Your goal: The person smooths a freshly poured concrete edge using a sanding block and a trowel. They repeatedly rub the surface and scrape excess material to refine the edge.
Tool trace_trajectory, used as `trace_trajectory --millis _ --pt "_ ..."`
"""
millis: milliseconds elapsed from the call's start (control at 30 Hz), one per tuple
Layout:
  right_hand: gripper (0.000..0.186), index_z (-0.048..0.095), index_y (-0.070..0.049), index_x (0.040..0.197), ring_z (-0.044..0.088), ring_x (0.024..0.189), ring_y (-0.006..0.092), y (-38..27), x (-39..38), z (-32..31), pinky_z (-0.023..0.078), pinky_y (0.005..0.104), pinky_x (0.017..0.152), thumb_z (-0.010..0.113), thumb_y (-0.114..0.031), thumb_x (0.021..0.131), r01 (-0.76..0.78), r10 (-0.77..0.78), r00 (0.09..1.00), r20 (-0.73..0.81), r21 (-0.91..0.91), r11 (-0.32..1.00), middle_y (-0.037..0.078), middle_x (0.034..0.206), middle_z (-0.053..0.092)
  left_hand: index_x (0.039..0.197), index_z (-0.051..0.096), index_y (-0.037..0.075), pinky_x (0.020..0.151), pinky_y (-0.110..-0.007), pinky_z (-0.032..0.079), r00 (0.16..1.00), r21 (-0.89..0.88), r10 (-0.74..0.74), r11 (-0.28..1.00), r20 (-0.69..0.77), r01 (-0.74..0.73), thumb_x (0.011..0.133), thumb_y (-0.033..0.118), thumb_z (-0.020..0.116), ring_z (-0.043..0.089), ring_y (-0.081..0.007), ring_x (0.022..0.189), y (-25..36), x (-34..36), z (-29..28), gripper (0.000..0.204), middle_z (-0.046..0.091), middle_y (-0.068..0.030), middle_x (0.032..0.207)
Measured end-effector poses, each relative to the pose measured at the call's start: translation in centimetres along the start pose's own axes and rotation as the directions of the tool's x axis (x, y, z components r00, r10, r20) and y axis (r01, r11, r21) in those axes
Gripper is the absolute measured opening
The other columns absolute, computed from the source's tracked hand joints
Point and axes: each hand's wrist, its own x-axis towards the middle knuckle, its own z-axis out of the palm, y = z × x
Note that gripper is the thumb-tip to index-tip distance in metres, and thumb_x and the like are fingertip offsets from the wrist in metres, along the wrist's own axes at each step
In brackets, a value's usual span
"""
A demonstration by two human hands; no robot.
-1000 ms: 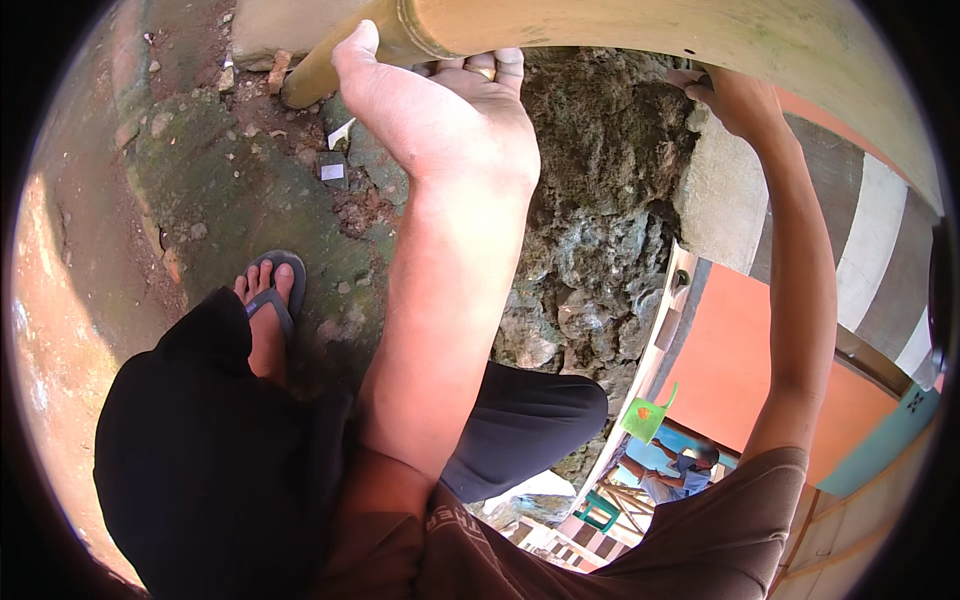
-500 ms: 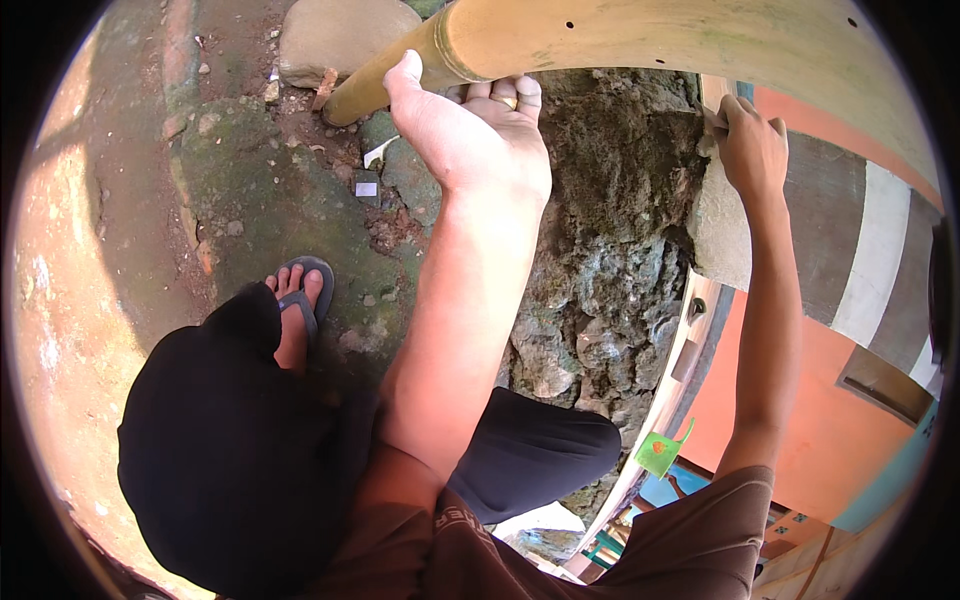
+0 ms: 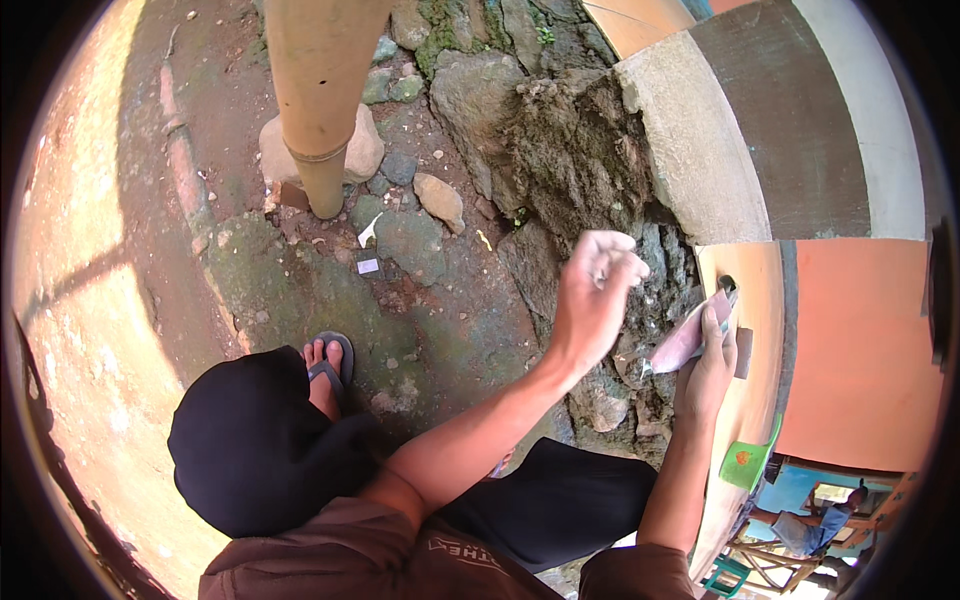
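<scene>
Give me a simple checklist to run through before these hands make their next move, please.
1. Right hand gripping the pink, elongated packet: ok.
2. Packet's contents visible: cannot tell.
3. Left hand clear of the thick, yellow-brown bamboo pole: ok.
4. Left hand empty: cannot tell; it is curled and blurred.
5. Pole firmly fixed: cannot tell from this view.
6. Grey flip-flop sandal on the visible foot: ok.

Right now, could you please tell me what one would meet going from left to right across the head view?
Bamboo pole, oval tan stone, left hand, pinkish packet held in the right hand, orange wall.
</scene>
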Motion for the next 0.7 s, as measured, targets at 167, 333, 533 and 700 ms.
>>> trace_trajectory --millis 167,333,533,700 --pt "0.025 0.061 0.002 0.124 0.064 0.096 0.0119 1.3 -3.1 -4.5 0.051 0.0284 0.084 0.059 -0.011 0.103 -0.079 0.076 0.987 -0.139 -0.014 0.997 0.006 0.110 0.067 0.129 0.055 0.003 0.092 -0.047 0.051 0.791 0.453 0.308 0.686 0.528 -0.569 0.084 0.020 0.075 0.061 -0.0346 0.109 -2.4 -4.9 4.5 0.053 0.059 -0.0147 0.120" --pt "0.012 0.061 0.002 0.110 0.060 0.092 0.0116 2.0 -3.3 -6.2 0.052 0.0293 0.080 0.060 -0.008 0.102 0.012 -0.061 0.985 -0.161 -0.285 0.959 0.007 0.101 0.066 0.144 0.048 0.002 0.104 -0.050 0.043 0.709 0.606 0.009 0.511 0.705 -0.609 0.078 0.025 0.080 0.057 -0.0360 0.125 -4.1 -6.8 5.1 0.077 0.053 -0.0147 0.138" --pt "0.007 0.058 -0.002 0.101 0.051 0.084 0.0086 2.7 -3.5 -7.1 0.044 0.0250 0.076 0.062 -0.008 0.101 0.071 -0.145 0.974 -0.175 -0.372 0.925 0.002 0.093 0.060 0.143 0.047 -0.001 0.098 -0.048 0.050 0.754 0.690 0.066 0.357 0.653 -0.629 0.080 0.016 0.077 0.061 -0.0353 0.120 -6.4 -8.2 7.0 0.072 0.053 -0.0174 0.138" --pt "0.036 0.058 0.002 0.116 0.058 0.094 0.0134 2.2 -3.8 -7.3 0.047 0.0300 0.084 0.073 -0.024 0.097 0.183 -0.201 0.979 -0.031 -0.293 0.938 0.006 0.102 0.063 0.141 0.051 -0.003 0.089 -0.045 0.056 0.816 0.598 0.110 0.625 0.568 -0.501 0.085 0.002 0.068 0.069 -0.0356 0.107 -6.1 -6.7 6.8 0.058 0.062 -0.0206 0.128"
